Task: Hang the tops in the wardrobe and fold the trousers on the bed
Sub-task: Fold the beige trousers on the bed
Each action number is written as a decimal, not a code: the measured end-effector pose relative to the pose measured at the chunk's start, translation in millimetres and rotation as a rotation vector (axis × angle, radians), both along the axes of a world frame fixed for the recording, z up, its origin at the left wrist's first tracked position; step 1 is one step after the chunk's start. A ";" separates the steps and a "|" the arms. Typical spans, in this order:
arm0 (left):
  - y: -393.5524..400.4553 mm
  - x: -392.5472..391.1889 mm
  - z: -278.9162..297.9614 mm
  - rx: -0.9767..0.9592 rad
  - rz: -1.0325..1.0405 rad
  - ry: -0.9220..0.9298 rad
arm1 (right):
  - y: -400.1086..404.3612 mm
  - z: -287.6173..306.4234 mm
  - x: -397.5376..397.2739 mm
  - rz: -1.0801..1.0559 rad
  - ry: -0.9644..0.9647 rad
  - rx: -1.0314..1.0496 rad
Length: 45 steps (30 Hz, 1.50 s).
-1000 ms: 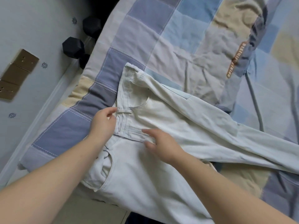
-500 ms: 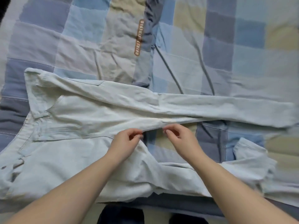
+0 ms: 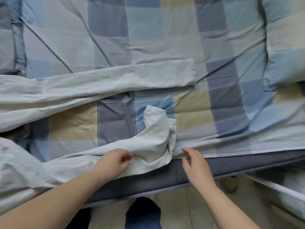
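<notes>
Pale white trousers (image 3: 102,81) lie across the checked bed cover (image 3: 165,30). The far leg stretches flat to the right, its hem near the middle. The near leg is crumpled, its cuff (image 3: 156,123) bunched and turned up close to the bed's front edge. My left hand (image 3: 113,161) rests on the near leg with its fingers curled, pinching the cloth just left of the bunched cuff. My right hand (image 3: 194,164) hovers at the bed edge right of the cuff, fingers loosely spread and holding nothing.
The bed's dark blue side (image 3: 231,167) runs along the front. A pillow-like bulge (image 3: 285,38) of the same check lies at the right. Pale floor tiles (image 3: 198,212) show below, with a white rail (image 3: 280,190) at the lower right.
My view and both hands have moved right along the trousers, from the waistband to the crotch and now to the near leg's cuff. My right hand has let go of the cloth.
</notes>
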<state>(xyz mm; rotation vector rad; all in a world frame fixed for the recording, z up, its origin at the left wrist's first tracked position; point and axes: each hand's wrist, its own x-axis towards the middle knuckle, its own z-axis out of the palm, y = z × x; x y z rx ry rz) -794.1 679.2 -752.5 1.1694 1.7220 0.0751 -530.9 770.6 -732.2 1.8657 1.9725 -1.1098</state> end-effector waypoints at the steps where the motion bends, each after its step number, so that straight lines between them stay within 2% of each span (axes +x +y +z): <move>1: 9.6 16.7 -4.2 0.019 -0.008 -0.006 | 9.7 -4.6 9.5 0.091 -0.023 0.051; 8: 43.1 87.4 -29.1 0.062 -0.036 -0.031 | 89.5 -32.3 -1.4 0.809 -0.073 0.255; 12: 37.5 98.5 -34.6 0.053 -0.087 0.053 | 112.9 -36.5 -19.7 0.840 -0.169 0.297; 18: 11.8 78.9 -22.8 -0.060 -0.236 0.270 | 108.2 0.0 -20.7 1.029 0.233 0.421; 20: 1.1 66.8 -18.9 -0.065 -0.236 0.324 | 99.2 15.3 -29.1 0.905 0.289 0.382; 23: -17.0 43.4 -10.3 -0.050 -0.271 0.403 | 83.6 35.4 -55.9 0.504 0.324 0.292; 26: -39.5 17.9 -0.4 -0.067 -0.343 0.516 | 80.8 38.9 -78.4 0.263 0.199 0.206; 32: -83.1 -36.1 20.8 -0.035 -0.579 0.642 | 102.1 49.5 -64.7 0.276 -0.282 -0.094; 37: -74.5 -49.9 27.7 0.014 -0.585 0.631 | 103.8 74.5 -24.6 0.203 -0.348 -0.119; 40: -56.6 -50.2 34.7 0.021 -0.507 0.588 | 95.1 83.6 -14.7 0.153 -0.343 -0.117; 45: -35.7 -48.1 46.0 0.201 -0.138 0.325 | 82.4 94.6 7.3 0.049 -0.325 -0.064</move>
